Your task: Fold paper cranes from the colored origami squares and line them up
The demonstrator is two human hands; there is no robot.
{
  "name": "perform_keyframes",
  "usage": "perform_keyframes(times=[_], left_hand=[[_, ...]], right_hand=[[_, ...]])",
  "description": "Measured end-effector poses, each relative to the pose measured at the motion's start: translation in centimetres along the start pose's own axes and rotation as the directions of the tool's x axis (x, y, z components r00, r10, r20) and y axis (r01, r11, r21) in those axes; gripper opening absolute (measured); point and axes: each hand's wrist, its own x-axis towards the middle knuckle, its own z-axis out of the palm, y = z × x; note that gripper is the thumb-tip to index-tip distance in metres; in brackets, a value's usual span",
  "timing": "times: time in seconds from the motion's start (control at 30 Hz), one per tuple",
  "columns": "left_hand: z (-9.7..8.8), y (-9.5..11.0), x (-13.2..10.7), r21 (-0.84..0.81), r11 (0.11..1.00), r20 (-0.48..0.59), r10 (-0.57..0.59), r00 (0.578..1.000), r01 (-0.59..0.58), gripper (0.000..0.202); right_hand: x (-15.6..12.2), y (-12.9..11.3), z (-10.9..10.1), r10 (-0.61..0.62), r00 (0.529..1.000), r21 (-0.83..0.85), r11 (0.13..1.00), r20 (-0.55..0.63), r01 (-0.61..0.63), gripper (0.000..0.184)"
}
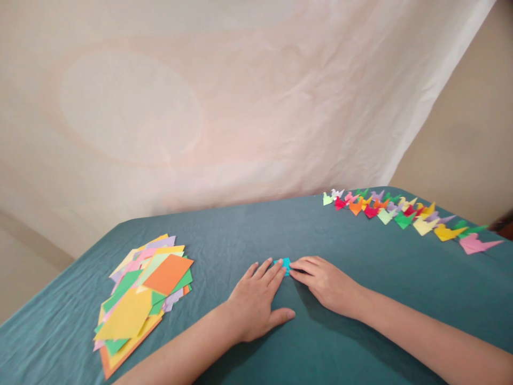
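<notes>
A small turquoise folded paper [286,263] lies on the teal cloth of the table [360,256], mostly covered by fingertips. My left hand [258,299] lies flat with fingers stretched out, its fingertips pressing on the paper's left side. My right hand [323,280] also lies flat, and its fingertips press the paper from the right. Only a small corner of the paper shows between the two hands.
A loose pile of coloured paper squares [142,291], orange and yellow on top, lies at the left. A row of several folded paper cranes [404,214] in many colours runs along the far right edge. A pale cloth [240,107] hangs behind the table.
</notes>
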Motion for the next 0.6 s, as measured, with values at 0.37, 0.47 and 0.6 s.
perform_keyframes(times=[0.37, 0.47, 0.6], left_hand=[[0.02, -0.01, 0.00, 0.022, 1.000, -0.006, 0.005, 1.000, -0.005, 0.075], [0.13, -0.07, -0.06, 0.018, 1.000, -0.026, 0.008, 1.000, -0.007, 0.074], [0.45, -0.25, -0.13, 0.004, 1.000, -0.048, 0.016, 0.999, -0.016, 0.074]], right_hand=[[-0.21, 0.22, -0.06, 0.048, 0.999, 0.094, 0.995, -0.018, -0.046, 0.045], [-0.23, 0.49, -0.07, 0.091, 0.995, 0.178, 0.981, -0.047, -0.082, 0.052], [-0.20, 0.59, -0.10, 0.099, 0.993, 0.205, 0.975, -0.061, -0.085, 0.054]])
